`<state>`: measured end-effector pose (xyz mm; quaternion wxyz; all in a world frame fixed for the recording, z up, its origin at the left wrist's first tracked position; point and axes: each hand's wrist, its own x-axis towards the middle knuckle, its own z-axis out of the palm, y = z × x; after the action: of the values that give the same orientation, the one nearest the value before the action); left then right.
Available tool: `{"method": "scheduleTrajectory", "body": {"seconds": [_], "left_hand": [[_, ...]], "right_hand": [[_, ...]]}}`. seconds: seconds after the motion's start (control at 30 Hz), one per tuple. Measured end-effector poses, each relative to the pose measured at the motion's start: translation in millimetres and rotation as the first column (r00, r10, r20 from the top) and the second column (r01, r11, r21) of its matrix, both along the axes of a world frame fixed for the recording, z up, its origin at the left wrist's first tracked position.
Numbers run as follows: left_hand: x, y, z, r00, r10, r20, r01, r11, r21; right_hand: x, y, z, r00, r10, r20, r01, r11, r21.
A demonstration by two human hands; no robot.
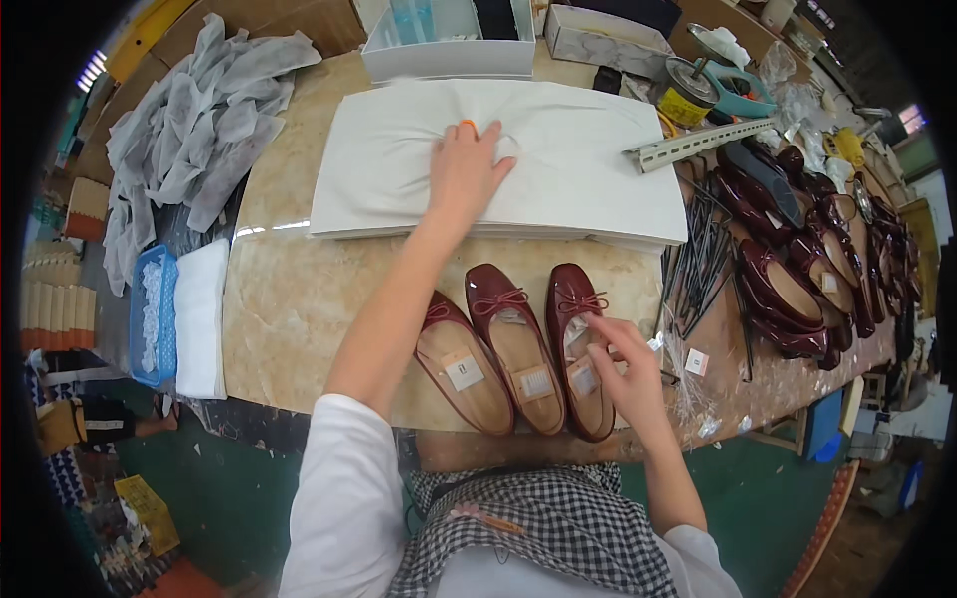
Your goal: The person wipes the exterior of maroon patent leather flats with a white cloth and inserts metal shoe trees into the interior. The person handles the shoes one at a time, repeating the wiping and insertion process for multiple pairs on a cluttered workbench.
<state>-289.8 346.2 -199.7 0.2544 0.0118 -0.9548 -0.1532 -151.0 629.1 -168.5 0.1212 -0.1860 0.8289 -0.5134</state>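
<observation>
My left hand (466,174) lies with spread fingers on a stack of white paper sheets (588,149), and the top sheet wrinkles around it. An orange band shows on one fingertip. Three dark red patent ballet flats with bows stand in a row before me: a left shoe (432,356), a middle shoe (481,291) and a right shoe (565,289). Each has a small label on its tan insole. Over the opening of the right shoe is my right hand (630,374), thumb and index finger apart, fingertips at its inner edge. Crumpled pale paper shows inside that shoe.
More dark red shoes (783,289) pile up at the right, beside a bundle of thin black rods (695,264). A metal angle bar (703,147) rests on the stack's right end. Crumpled white tissue (204,120), a blue basket (152,319) and folded white cloth (202,319) lie left.
</observation>
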Motion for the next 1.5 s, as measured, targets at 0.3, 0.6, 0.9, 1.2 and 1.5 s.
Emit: {"method": "scheduleTrajectory", "body": {"seconds": [0.3, 0.6, 0.9, 1.2, 1.5], "left_hand": [[182.8, 97.5, 91.6, 0.731, -0.629, -0.266, 0.682, 0.662, 0.31], [205.2, 53.7, 32.5, 0.999, 0.047, 0.001, -0.018, 0.349, 0.937], [272.6, 91.0, 8.4, 0.911, -0.142, 0.387, 0.037, 0.963, 0.266], [282.9, 98.3, -13.1, 0.92, -0.13, 0.371, 0.112, 0.991, 0.069], [277.4, 82.4, -3.6, 0.91, -0.264, 0.319, 0.225, 0.962, 0.155]], "right_hand": [[6.4, -3.1, -1.8, 0.546, 0.284, 0.788, 0.497, 0.648, -0.577], [28.5, -87.5, 39.8, 0.921, 0.279, -0.271, -0.309, 0.948, -0.074], [-2.8, -122.3, -13.7, 0.745, 0.562, -0.359, -0.502, 0.827, 0.253], [-5.6, -146.0, -41.8, 0.74, 0.578, -0.345, -0.481, 0.812, 0.33], [-28.6, -172.8, -62.0, 0.808, 0.44, -0.391, -0.265, 0.865, 0.425]]}}
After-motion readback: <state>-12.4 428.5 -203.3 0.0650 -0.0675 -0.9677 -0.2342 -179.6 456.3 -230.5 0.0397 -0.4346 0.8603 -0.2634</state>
